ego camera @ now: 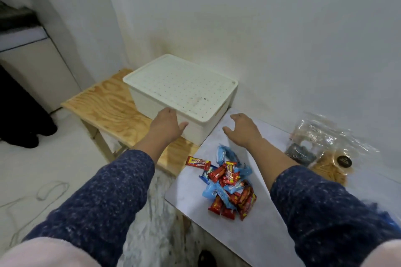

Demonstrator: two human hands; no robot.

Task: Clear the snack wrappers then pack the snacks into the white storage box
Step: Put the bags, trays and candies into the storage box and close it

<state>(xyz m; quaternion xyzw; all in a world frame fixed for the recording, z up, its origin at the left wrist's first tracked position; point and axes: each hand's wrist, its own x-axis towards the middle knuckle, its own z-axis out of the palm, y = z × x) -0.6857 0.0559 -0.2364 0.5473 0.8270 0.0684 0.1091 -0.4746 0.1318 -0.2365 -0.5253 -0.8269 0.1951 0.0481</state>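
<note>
Hands, left (167, 123) and right (243, 129), spread open, empty, beside perforated rectangular white plastic box (180, 91).

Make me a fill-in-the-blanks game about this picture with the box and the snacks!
1. The white box sits on a ____ bench.
2. The box's lid is ____.
3. The snacks are red and ____.
4. The left hand touches the ____.

Missing words: wooden; on; blue; box.
</note>
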